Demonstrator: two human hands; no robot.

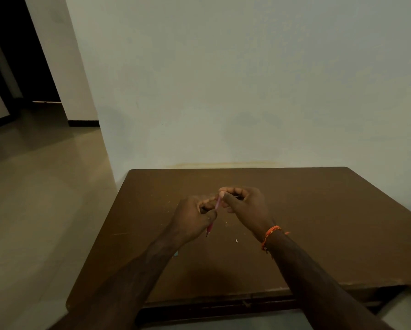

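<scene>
L hand grips a pink pen by its lower half, fingers curled round the barrel. Pen sits tilted, upper end leaning away and to the right. Its lower tip sticks out below the L hand's heel, pointing back toward the person. R hand pinches the pen's upper end btw thumb and forefinger, w/ the other fingers curled loosely behind. Hands are close together, fingertips almost meeting at the pen, over the table. Can't tell if either hand rests on it. A thin dark sliver shows inside the R hand's curled fingers, just right of the pinch; too small to say what it is. Orange thread band goes round the R wrist, a loose end poking out to the right.

On the tabletop a small white piece lies near the R hand, on its near side, btw the two forearms, untouched. Pale crumbs lie below the hands, more specks left of the L hand. A blue scrap peeks out right beside the L forearm. Plain wall stands beyond both hands, and tiled floor lies off to the left of the L arm.
</scene>
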